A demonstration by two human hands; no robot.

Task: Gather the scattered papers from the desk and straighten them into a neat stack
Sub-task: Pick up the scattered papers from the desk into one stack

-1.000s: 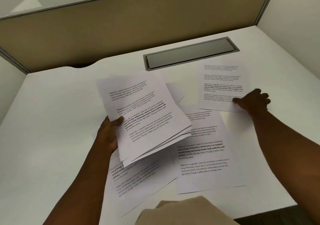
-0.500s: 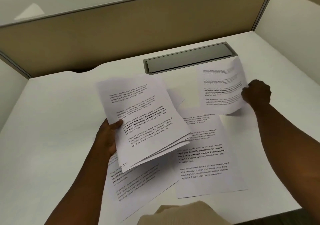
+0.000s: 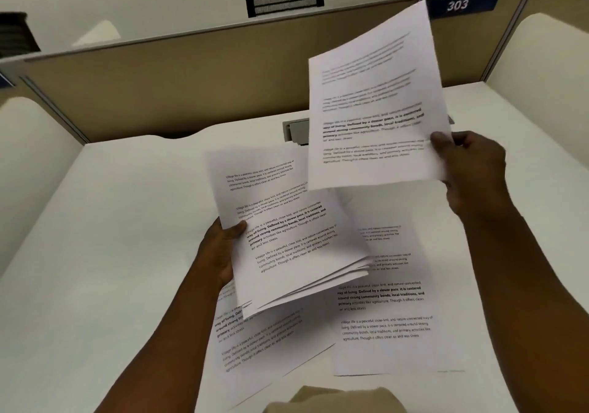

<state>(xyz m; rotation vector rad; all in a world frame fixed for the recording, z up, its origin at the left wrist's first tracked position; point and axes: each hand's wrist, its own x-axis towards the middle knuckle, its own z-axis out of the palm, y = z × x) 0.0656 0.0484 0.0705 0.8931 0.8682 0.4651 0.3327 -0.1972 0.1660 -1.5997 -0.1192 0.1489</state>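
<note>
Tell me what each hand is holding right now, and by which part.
Left hand grips a sheaf of printed sheets at its left edge. Right hand pinches a single printed sheet by its lower right corner, lifted above the desk.

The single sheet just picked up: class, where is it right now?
In the head view, the single sheet is in the air at upper right, pinched by the right hand, above the left hand's bundle.

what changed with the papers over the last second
The right hand pinched the far single sheet lying flat on the desk and lifted it clear, up toward the bundle. The left hand kept holding that bundle; two sheets stayed on the desk.
</note>
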